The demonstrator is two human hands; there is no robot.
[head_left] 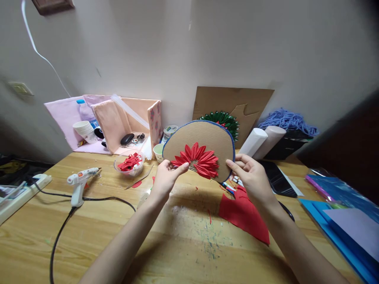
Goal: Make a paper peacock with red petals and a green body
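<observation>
A rounded cardboard piece [183, 140] with a blue edge is held up over the table between both hands. Red petals [204, 159] fan out in a part ring across its lower middle. My left hand [168, 175] pinches the lower left, its thumb at the leftmost petals. On the right edge, my right hand [247, 171] grips the cardboard between thumb and fingers. Below it lies a red sheet [245, 217] with a jagged upper edge, partly behind my right forearm. A few pens [228, 187] show beneath the cardboard.
At left stands a white glue gun [78, 185] with its black cord trailing. A clear bowl [118, 167] holds red scraps. Pink partitions [106, 122], a cardboard sheet [231, 98] with a green ornament, and white rolls [253, 142] stand behind. A dark phone [276, 179] and blue folders [322, 228] lie right.
</observation>
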